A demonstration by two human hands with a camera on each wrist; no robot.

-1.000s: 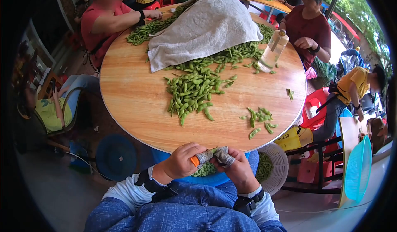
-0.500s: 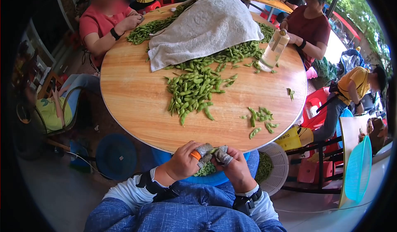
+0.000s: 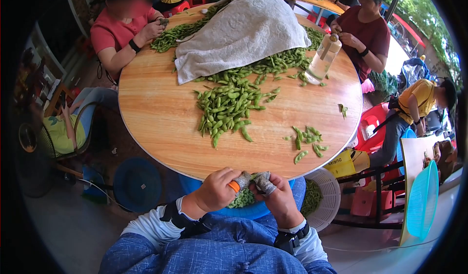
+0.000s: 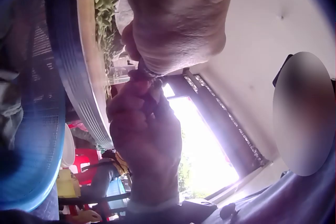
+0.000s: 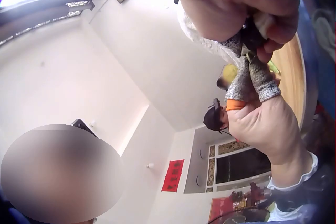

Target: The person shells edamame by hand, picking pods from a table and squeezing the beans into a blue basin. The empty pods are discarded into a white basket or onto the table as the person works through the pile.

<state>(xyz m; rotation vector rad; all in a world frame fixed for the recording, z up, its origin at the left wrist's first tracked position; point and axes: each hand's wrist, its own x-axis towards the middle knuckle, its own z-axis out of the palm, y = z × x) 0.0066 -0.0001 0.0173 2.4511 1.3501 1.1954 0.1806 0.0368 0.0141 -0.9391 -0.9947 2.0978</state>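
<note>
Green pod (image 3: pixel 253 177), pinched between wrapped fingers of the left hand (image 3: pixel 215 190) and right hand (image 3: pixel 284 202), sits above a blue basin (image 3: pixel 254 212) beside the desk (image 3: pixel 161 122), where a steady, low grip should limit spills.

green pod (image 3: pixel 253 177), mostly hidden, pinched between fingertips (image 3: pixel 264 182)

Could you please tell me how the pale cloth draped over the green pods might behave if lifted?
The pale cloth is likely floppy, since it drapes and creases. It may drag some green pods along, as they lie right at its edge.
</note>
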